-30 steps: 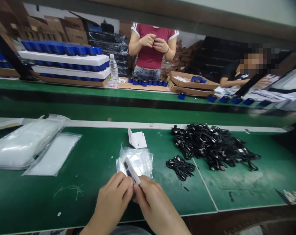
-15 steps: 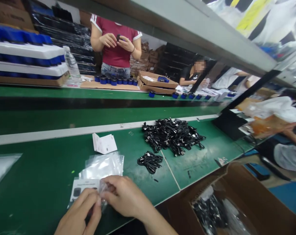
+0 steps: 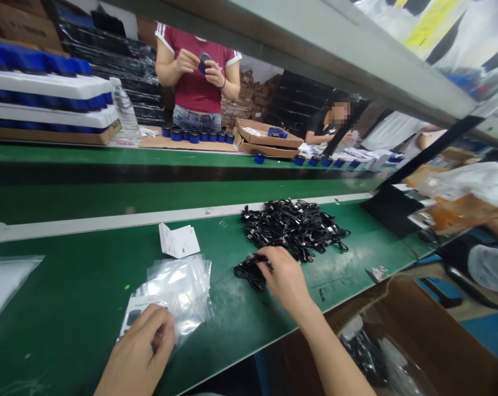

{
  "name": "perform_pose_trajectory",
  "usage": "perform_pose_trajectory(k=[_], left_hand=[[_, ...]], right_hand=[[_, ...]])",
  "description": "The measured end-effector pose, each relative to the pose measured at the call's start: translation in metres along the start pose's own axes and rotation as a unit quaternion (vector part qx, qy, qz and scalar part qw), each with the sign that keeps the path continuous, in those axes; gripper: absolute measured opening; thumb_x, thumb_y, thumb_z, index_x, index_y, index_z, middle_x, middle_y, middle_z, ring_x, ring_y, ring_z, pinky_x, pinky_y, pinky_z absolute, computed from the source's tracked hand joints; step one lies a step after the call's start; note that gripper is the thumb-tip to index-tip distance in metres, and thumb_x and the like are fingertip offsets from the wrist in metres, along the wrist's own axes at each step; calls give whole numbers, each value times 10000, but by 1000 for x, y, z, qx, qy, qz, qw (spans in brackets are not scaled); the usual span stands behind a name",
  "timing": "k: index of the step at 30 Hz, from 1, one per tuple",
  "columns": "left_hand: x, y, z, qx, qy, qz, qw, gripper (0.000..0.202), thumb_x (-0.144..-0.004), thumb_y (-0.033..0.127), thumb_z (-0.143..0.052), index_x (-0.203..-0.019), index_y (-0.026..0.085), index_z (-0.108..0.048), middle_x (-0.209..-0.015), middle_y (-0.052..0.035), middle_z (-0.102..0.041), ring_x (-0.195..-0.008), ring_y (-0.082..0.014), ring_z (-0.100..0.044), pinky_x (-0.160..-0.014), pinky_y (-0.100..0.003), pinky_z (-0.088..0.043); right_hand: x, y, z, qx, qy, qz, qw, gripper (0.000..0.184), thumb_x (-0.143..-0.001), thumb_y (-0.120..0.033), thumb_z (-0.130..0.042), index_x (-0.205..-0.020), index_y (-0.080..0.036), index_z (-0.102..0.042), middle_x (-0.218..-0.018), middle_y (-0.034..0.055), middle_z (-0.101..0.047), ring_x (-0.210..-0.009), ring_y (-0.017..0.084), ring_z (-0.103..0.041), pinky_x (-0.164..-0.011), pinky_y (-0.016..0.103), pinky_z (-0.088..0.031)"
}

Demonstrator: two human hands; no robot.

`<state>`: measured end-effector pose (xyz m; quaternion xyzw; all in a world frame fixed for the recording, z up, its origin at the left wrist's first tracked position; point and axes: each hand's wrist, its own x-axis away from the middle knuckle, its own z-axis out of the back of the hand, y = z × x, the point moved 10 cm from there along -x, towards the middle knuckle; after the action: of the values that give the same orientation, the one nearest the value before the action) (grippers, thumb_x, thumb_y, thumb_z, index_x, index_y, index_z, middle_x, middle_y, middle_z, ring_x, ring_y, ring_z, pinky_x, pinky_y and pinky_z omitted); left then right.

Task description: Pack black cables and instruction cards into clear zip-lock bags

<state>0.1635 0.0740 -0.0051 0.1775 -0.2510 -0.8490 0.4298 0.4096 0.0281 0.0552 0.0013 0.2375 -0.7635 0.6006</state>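
Note:
My left hand [image 3: 139,352] rests at the near edge of the green table, fingers curled onto a clear plastic bag with a printed white card [image 3: 134,315] inside. More clear bags [image 3: 182,286] lie just beyond it. My right hand [image 3: 285,278] has reached out to the right and its fingers close on a small coiled bundle of black cable [image 3: 247,270]. A large heap of black cables [image 3: 294,226] lies just behind that bundle.
A folded white card [image 3: 178,241] lies beyond the bags. A green conveyor belt [image 3: 109,192] runs behind the table. Across it a person in a red shirt [image 3: 197,82] handles a blue part beside blue caps and cardboard trays. An open carton [image 3: 401,341] sits lower right.
My right hand let go of the bagged card and moved right onto the small cable bundle. The left hand stays on the bag with the card.

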Motion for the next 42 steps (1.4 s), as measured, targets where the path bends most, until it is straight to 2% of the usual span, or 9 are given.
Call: perform_pose_trajectory(k=[3,7,9,17,19,25,34,38,42], left_hand=[[0,4,0,3,-3,-1,1000,241,-888,309,-366,-688,237,-480,-715,44,-560,-550,-85,-591,-548,-175,-466],[1,10,2,-12,1,-7,1000,256,-887,268,-347,-658,229,-455,-676,35,-533,-564,-113,-575,-549,-218,-454],[2,10,5,-14,9,0,1000,229,-875,244,-347,-676,228,-459,-673,28,-532,-570,-126,-574,-541,-231,-455],[9,0,20,20,70,38,997,198,-901,275,-360,-807,218,-524,-912,-31,-557,-708,-134,-606,-582,-217,-499],[11,4,26,-1,111,26,994,182,-891,265,-379,-817,211,-536,-965,-49,-541,-769,-150,-606,-630,-237,-509],[18,24,32,-73,178,-46,980,168,-867,198,-416,-751,194,-538,-1056,-99,-466,-926,-204,-569,-740,-324,-501],[17,16,40,-59,188,-34,980,193,-870,210,-408,-763,186,-566,-1066,-109,-449,-1001,-238,-529,-774,-368,-498],[16,16,44,-69,187,-47,979,177,-854,221,-434,-764,187,-582,-1075,-107,-452,-993,-238,-536,-779,-367,-500],[17,17,41,-80,179,-63,979,161,-849,211,-444,-787,188,-591,-1101,-111,-460,-1002,-240,-532,-793,-372,-497]], right_hand=[[7,5,3,-239,19,-106,965,283,-861,-238,-521,-1133,-181,-469,-871,76,-650,-757,198,-636,-627,324,-529],[34,-56,-63,-647,-144,-212,718,309,-714,-331,-710,-915,-203,-513,-841,41,-688,-811,183,-664,-639,271,-541],[46,-82,-86,-692,-176,-234,660,286,-688,-357,-731,-822,-182,-547,-901,55,-692,-854,178,-657,-726,285,-531],[49,-81,-80,-407,-112,-113,899,105,-781,-219,-600,-818,-185,-692,-758,41,-693,-674,183,-644,-624,272,-495],[51,-82,-82,-440,-100,-132,882,106,-779,-242,-606,-821,-187,-686,-747,44,-698,-674,189,-657,-627,275,-508],[60,-83,-114,-636,-60,-290,713,203,-713,-354,-684,-779,-171,-625,-686,21,-697,-601,180,-688,-653,297,-552],[59,-91,-103,-608,-2,-223,762,100,-799,-237,-604,-860,-170,-647,-829,60,-732,-730,198,-708,-705,312,-574],[51,-133,-75,-455,-42,76,886,212,-835,-95,-529,-973,-175,-669,-1059,98,-692,-986,195,-645,-877,310,-510],[52,-146,-66,-386,-96,165,903,363,-861,-41,-427,-1163,-166,-587,-1205,102,-613,-1125,159,-559,-966,286,-447]])
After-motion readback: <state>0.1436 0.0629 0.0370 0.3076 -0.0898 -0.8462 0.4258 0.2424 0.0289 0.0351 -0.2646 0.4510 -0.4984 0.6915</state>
